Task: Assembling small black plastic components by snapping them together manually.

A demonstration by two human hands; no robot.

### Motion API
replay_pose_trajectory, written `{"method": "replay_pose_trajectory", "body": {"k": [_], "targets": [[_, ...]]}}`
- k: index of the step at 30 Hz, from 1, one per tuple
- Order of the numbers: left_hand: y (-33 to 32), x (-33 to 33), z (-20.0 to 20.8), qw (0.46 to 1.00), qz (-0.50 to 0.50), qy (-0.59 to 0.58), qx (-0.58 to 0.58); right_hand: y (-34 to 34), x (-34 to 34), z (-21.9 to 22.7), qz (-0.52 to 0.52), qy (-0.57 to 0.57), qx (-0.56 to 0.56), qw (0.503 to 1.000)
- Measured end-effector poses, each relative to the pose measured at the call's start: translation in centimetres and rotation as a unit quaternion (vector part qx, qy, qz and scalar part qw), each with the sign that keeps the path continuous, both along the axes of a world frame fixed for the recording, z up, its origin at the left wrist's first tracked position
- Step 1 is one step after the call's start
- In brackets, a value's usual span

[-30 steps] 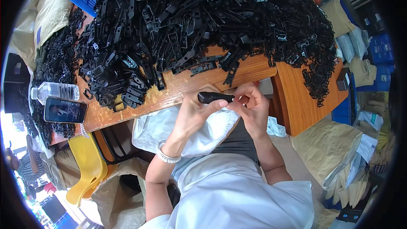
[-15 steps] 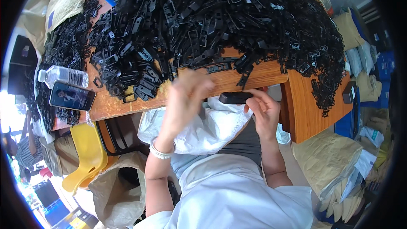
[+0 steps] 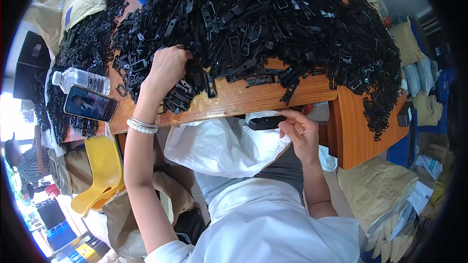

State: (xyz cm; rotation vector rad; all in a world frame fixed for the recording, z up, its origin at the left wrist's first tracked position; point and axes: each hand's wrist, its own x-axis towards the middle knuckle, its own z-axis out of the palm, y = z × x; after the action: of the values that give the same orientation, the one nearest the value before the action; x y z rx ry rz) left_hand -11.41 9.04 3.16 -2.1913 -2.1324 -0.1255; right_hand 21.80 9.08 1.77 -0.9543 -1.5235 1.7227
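Observation:
My left hand (image 3: 168, 68), with bracelets at the wrist, reaches into the near left part of a big pile of black plastic parts (image 3: 234, 24). Its fingers curl down among the pieces, their tips out of sight; whatever they hold is hidden. Off the table's front edge, my right hand (image 3: 301, 134) pinches one end of a black, elongated plastic part (image 3: 264, 123). That part hovers level above an open white sack (image 3: 219, 151) lying over my lap.
A clear plastic bottle (image 3: 85, 81) and a phone (image 3: 91, 103) lie on the wooden table (image 3: 234, 98) at left. A yellow chair (image 3: 103, 173) and a brown paper sack (image 3: 122, 224) stand below. At right are a side cabinet (image 3: 360, 131) and more paper sacks (image 3: 378, 185).
My left hand has swung from above the front edge to the upper left, into the pile. The right hand keeps its hold on the black part, nearly in place.

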Motion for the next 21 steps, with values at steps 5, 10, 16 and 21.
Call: {"method": "replay_pose_trajectory", "body": {"k": [5,10,16,21], "targets": [[0.0,-0.2,1.0,0.997,-0.052,-0.054,0.028,0.2,0.1,-0.7,0.023,0.013,-0.007,1.0],[-1.7,-0.1,0.5,0.876,0.036,-0.45,0.17,0.3,-0.9,-0.6,0.016,-0.003,-0.015,1.0],[-4.2,4.9,1.0,0.548,0.054,-0.824,0.132,0.6,-1.5,-0.4,0.024,0.032,-0.011,0.999],[-5.7,9.6,-0.2,0.428,-0.013,-0.901,0.076,0.9,-2.0,1.0,0.111,0.17,0.005,0.979]]}}
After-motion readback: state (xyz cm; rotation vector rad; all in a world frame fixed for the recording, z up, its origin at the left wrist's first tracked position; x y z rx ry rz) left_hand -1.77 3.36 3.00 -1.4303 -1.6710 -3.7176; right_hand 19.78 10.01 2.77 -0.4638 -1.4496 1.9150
